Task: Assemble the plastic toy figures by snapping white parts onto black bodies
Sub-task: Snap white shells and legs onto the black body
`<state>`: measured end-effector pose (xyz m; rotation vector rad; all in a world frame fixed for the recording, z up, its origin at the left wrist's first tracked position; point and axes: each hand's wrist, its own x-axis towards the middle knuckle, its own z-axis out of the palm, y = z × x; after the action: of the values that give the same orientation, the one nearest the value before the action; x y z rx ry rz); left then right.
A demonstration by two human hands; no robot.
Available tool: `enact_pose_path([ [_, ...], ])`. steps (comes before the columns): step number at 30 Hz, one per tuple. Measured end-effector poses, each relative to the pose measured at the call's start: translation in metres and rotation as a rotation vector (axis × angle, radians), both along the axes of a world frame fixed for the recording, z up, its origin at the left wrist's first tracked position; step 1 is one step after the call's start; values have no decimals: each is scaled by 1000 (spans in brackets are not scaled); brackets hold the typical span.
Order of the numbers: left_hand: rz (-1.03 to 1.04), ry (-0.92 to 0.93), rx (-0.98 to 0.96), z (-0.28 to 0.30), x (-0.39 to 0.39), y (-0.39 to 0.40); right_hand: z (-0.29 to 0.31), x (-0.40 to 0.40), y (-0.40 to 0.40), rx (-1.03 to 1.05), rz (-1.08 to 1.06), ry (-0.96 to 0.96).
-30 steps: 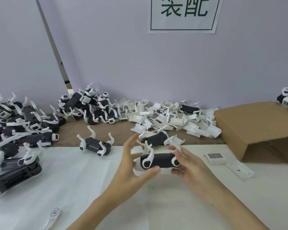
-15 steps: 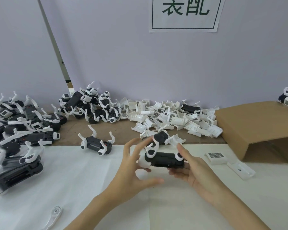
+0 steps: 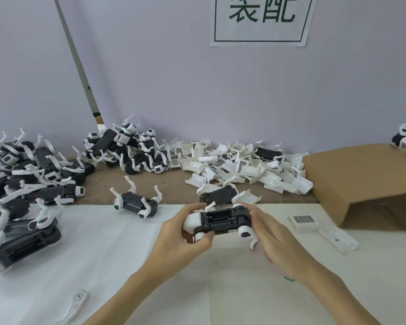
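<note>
Both hands hold one black toy body (image 3: 223, 219) with white legs above the white table sheet, its flat underside turned up. My left hand (image 3: 181, 238) grips its left end, where a white part (image 3: 192, 222) sits against the body. My right hand (image 3: 270, 233) grips the right end, fingers curled round it. Just behind lies another black body (image 3: 217, 195) beside a loose white shell (image 3: 246, 197). A finished figure (image 3: 136, 201) lies legs up, left of centre.
A heap of white shells (image 3: 239, 165) runs along the wall. Assembled figures are piled at the back (image 3: 127, 146) and far left (image 3: 26, 181). A cardboard box (image 3: 361, 179) lies open at right. Loose white parts (image 3: 304, 221) (image 3: 338, 239) (image 3: 76, 303) lie on the sheet.
The left hand, open half a second ago, has closed on the body's left end. The figure has been turned over, underside up, and sits slightly lower.
</note>
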<state>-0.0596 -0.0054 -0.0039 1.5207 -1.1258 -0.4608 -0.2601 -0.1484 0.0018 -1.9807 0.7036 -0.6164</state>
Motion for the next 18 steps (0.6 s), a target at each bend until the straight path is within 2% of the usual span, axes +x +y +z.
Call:
enact_pose_path([
  [2, 13, 62, 2, 0, -1, -1, 2, 5, 3, 74, 4, -101],
  [7, 60, 134, -54, 0, -5, 0, 5, 12, 13, 169, 67, -194],
  [10, 60, 46, -68, 1, -9, 2, -2, 14, 13, 321, 93, -198],
  [14, 64, -129, -204, 0, -25, 2, -18, 20, 15, 507, 151, -234],
  [18, 135, -200, -266, 6, -35, 1, -20, 24, 15, 580, 166, -336],
])
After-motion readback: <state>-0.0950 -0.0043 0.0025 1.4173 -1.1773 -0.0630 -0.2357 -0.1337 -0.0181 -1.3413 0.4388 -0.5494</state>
